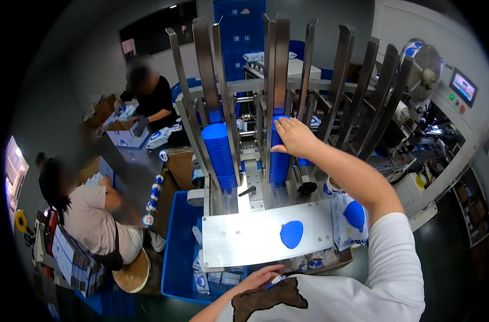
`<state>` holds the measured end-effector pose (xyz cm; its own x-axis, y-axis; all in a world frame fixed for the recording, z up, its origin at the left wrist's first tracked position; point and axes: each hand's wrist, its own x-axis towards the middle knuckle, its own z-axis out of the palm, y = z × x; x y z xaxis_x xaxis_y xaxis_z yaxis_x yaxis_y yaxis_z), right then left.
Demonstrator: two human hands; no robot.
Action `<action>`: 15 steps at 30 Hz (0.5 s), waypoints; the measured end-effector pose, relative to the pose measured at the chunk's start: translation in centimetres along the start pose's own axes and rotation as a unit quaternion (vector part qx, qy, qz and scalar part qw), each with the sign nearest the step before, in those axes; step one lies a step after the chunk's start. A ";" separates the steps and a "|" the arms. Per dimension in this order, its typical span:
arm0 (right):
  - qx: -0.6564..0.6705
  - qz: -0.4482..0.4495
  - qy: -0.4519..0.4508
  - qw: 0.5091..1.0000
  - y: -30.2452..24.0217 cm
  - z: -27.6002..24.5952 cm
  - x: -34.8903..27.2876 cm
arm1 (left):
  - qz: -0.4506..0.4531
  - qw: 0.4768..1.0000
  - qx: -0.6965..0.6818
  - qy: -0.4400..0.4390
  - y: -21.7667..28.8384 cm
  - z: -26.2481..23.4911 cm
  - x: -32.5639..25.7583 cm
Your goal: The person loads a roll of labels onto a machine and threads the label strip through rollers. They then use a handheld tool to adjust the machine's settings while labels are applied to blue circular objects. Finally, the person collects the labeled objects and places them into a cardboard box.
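Observation:
My right hand (295, 137) reaches forward over a tall stack of blue discs (279, 166), thin and rounded, held between upright metal guides. Its fingers are stretched out on top of the stack, with the thumb apart along the side. Close to my body, my left hand (262, 276) lies by the near edge of a metal plate (244, 249). Its fingers look loosely stretched, their undersides hidden; a small blue and white patch shows beside them. One loose blue rounded piece (291, 234) lies on the plate. Left of my right hand stands another blue stack (217, 153).
A blue bin (172, 268) with white packets stands below left. At the plate's right end sits a white and blue package (349, 220). Two people (153, 99) work at a table on the left. Tall metal guides (338, 80) rise ahead; a machine screen (463, 87) is at right.

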<state>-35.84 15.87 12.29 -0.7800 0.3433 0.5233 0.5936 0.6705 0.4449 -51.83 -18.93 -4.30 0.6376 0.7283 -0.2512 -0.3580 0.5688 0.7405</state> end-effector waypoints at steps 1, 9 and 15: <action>0.019 0.031 0.026 0.999 -0.8 -0.7 0.0 | 0.009 1.000 0.007 0.003 -0.1 0.2 0.1; 0.664 0.210 -0.224 0.681 -8.2 -4.1 -7.3 | 0.145 0.933 -0.135 0.300 1.0 -0.7 -0.8; 0.753 0.012 -0.530 0.389 -19.2 -9.6 -19.2 | 0.364 0.839 -0.139 0.380 3.2 -3.2 -5.5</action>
<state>-30.41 -9.92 0.65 -0.8952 -0.0956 -0.4353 0.4365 0.0091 -0.8997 -58.63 -19.86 -2.50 -0.4007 0.8943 -0.1993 -0.6765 -0.1421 0.7226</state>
